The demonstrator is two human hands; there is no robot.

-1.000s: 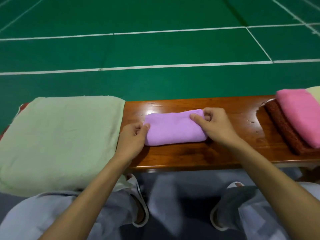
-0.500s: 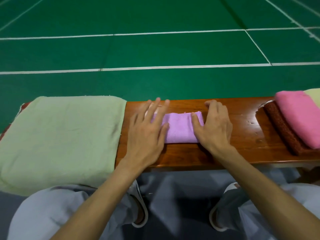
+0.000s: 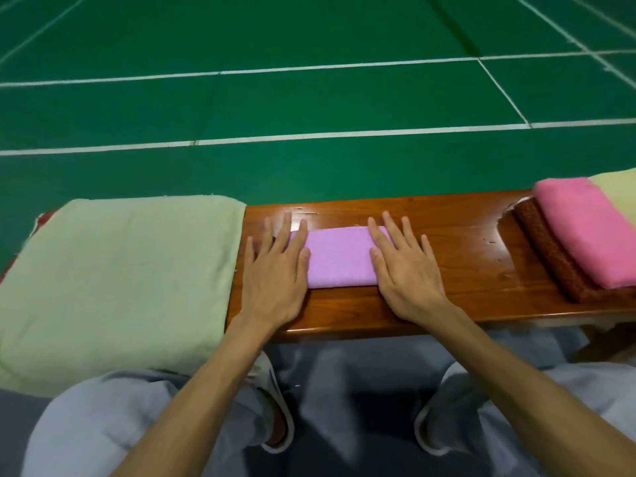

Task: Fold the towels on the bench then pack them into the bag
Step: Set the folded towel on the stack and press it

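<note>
Green court floor [image 3: 309, 98] is stretching out beyond the wooden surface [image 3: 464, 242], where a pale green fabric pad [image 3: 120, 280], possibly the bag, is lying at the left end and a pink towel [image 3: 581, 228] is sitting on a brown towel [image 3: 547, 249] at the far right. Between them I am pressing a folded purple towel [image 3: 339, 258], my left hand [image 3: 275, 270] and right hand [image 3: 402, 270] lying flat and apart, fingers straight, one on each end. I am judging the risk as this: the plush fold springing open as the pressure lifts, or sliding on the glossy varnish.
</note>
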